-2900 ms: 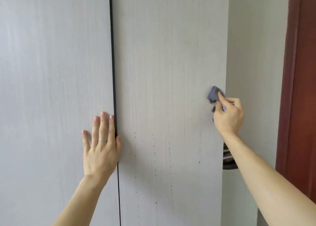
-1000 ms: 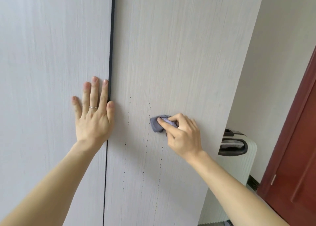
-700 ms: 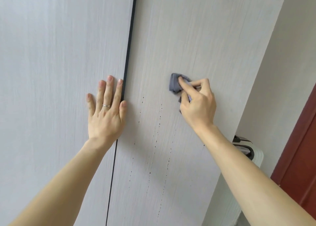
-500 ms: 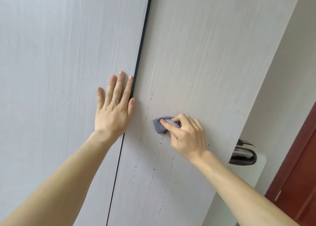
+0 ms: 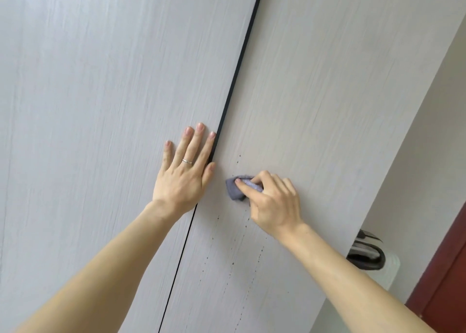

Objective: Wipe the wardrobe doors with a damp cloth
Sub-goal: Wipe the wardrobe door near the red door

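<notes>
Two pale grey wood-grain wardrobe doors fill the view, the left door (image 5: 100, 106) and the right door (image 5: 315, 93), split by a thin dark gap. My left hand (image 5: 185, 174) lies flat with straight fingers on the left door beside the gap, a ring on one finger. My right hand (image 5: 272, 201) grips a small bunched grey-blue cloth (image 5: 235, 189) and presses it on the right door, just right of the gap. Lines of small dark specks run down the right door above and below the cloth.
A pale wall (image 5: 416, 169) stands right of the wardrobe. A white suitcase with a dark handle (image 5: 368, 254) sits beside the wardrobe's right edge. A dark red door (image 5: 448, 282) is at the lower right.
My right hand swept the cloth up the right door, then back down toward the gap. My left hand stayed flat on the left door. The view tilted.
</notes>
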